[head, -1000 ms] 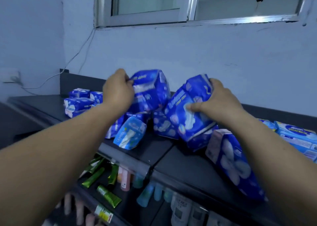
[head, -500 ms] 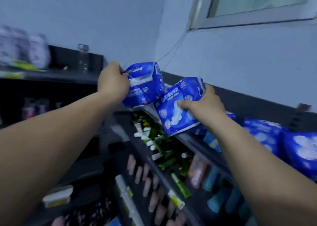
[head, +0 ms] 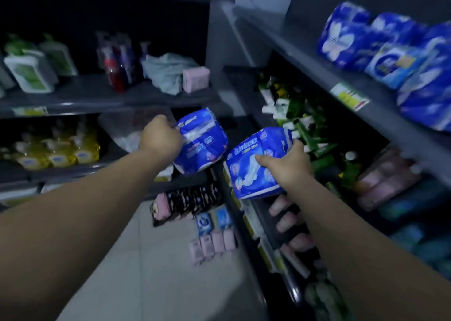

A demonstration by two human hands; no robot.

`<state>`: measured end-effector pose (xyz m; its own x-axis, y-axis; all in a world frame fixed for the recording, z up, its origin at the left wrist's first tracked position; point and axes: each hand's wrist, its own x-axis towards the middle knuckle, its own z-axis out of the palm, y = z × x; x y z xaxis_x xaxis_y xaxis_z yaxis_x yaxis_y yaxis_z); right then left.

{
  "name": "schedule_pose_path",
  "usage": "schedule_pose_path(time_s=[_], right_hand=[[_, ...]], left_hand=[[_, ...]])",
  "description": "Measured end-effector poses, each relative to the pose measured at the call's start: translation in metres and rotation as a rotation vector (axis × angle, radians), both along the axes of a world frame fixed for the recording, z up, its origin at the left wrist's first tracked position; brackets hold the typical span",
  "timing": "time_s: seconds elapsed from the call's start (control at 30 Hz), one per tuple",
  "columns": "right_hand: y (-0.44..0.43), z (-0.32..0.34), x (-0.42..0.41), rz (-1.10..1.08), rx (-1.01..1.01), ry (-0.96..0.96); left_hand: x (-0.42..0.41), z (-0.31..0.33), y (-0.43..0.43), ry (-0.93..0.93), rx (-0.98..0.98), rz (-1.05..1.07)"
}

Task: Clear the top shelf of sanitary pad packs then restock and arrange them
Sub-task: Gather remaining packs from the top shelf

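My left hand point(head: 159, 136) grips a blue sanitary pad pack point(head: 202, 142) by its upper left edge and holds it in the air. My right hand point(head: 288, 161) grips a second blue pad pack point(head: 253, 167) from its right side, just right of the first. Both packs hang over the floor in the corner between two shelf units. Several more blue pad packs point(head: 380, 50) lie on the top shelf point(head: 317, 62) at the upper right.
Small pink and blue packs point(head: 212, 237) and dark packs point(head: 190, 201) lie on the pale floor point(head: 146, 272). The right unit's lower shelves hold green tubes point(head: 307, 125) and pink items. The left unit holds white-green containers point(head: 31, 72), red bottles point(head: 117, 67), a cloth and yellow bottles point(head: 58, 150).
I have lifted both packs off the top shelf and turned left and downward. The packs now hang over the floor, and the window and top shelf have slid out to the right.
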<state>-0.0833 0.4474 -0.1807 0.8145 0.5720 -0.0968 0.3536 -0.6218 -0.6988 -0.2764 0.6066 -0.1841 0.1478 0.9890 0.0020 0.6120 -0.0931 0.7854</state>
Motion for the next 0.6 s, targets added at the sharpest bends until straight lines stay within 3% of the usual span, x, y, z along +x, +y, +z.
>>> schedule_pose_path(time_s=[0.3,0.6], right_hand=[[-0.002,-0.207,0.026,0.013,-0.320,0.084],[-0.038,-0.456,0.040,-0.015,-0.614,0.129]], left_hand=[[0.021,-0.230,-0.031,0.186,-0.413,-0.004],[0.063,-0.472,-0.101,0.259,-0.651,0.060]])
